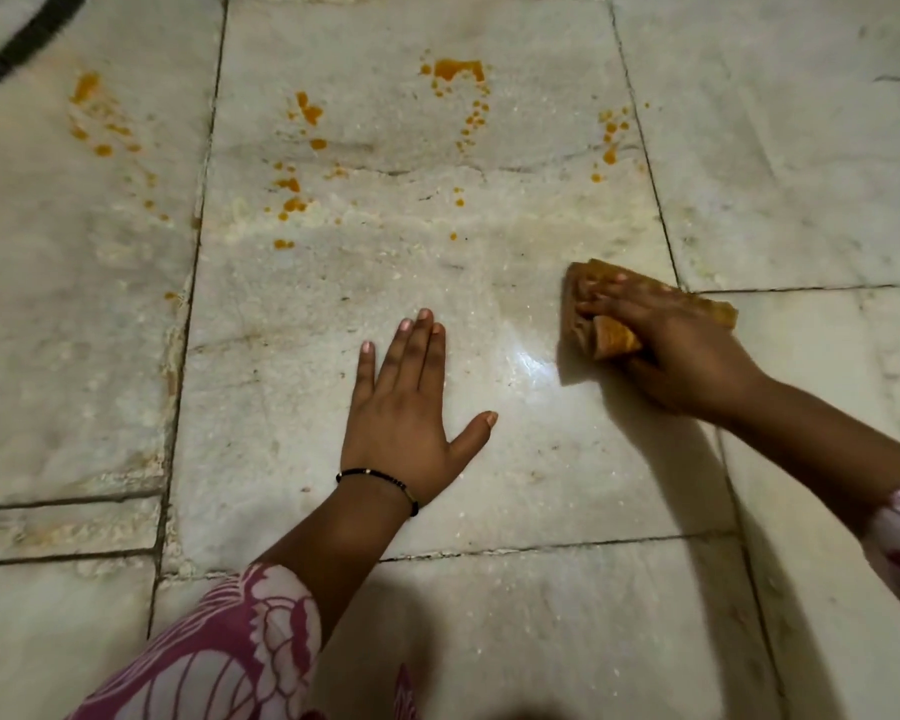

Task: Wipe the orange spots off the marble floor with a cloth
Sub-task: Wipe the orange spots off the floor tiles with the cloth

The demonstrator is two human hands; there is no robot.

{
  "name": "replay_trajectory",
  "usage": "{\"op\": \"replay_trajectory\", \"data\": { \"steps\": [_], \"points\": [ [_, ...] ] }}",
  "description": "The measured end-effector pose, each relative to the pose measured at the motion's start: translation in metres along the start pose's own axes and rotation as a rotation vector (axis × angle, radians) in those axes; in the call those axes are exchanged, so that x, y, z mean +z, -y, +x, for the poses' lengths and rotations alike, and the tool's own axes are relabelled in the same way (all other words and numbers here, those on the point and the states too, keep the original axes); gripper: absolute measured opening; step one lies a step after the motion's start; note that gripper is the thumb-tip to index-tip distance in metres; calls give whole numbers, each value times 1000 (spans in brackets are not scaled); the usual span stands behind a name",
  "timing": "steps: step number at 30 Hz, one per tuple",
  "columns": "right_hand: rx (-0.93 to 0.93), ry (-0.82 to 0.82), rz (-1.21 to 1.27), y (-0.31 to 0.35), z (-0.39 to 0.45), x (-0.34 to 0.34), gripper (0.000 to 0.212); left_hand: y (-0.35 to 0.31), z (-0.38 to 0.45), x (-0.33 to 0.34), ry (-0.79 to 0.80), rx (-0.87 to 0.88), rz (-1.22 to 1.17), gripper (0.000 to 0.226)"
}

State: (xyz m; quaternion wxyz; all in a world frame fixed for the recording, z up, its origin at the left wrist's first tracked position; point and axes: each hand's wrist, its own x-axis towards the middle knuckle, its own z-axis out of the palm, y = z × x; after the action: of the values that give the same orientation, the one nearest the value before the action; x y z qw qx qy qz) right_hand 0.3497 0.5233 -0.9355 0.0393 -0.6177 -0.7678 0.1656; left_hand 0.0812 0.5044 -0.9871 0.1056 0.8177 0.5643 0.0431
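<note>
Orange spots (458, 70) lie scattered over the far half of a white marble floor (292, 314), in several clusters from far left to the right tile joint. My right hand (666, 345) presses a folded orange-brown cloth (585, 324) onto the floor at the right edge of the big middle tile, fingers curled over it. My left hand (406, 402) lies flat on the same tile, fingers straight, thumb spread, holding nothing. A wet shine marks the floor between both hands.
Dark grout joints (193, 283) split the floor into large tiles. A black curved band (27, 39) crosses the top left corner. Pink flowered sleeves (219, 662) show at the bottom and right edges.
</note>
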Motion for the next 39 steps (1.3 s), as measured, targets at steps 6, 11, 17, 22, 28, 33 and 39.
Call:
{"op": "replay_trajectory", "data": {
  "steps": [6, 11, 17, 22, 28, 33, 39],
  "points": [
    [51, -31, -133, 5, 100, -1, 57, -5, -2, -3, -33, -85, -13, 105],
    [-199, 104, -130, 66, 125, 16, 56, -3, -2, -3, -30, -109, 4, 107],
    [-232, 70, -126, 37, 54, 6, 56, -2, -2, -1, -52, -90, -15, 108],
    [-62, 52, -199, 31, 128, -8, 57, -2, -2, -3, -29, -91, -19, 107],
    [-192, 118, -155, 73, 154, 7, 59, -2, -1, -2, -14, -95, -9, 107],
    [-285, 158, 59, 40, 78, 3, 58, -1, -2, 0, -17, -90, -34, 108],
    [-78, 43, 24, -1, 109, -13, 55, -2, -1, -4, 16, -92, -39, 108]
  ]
}}
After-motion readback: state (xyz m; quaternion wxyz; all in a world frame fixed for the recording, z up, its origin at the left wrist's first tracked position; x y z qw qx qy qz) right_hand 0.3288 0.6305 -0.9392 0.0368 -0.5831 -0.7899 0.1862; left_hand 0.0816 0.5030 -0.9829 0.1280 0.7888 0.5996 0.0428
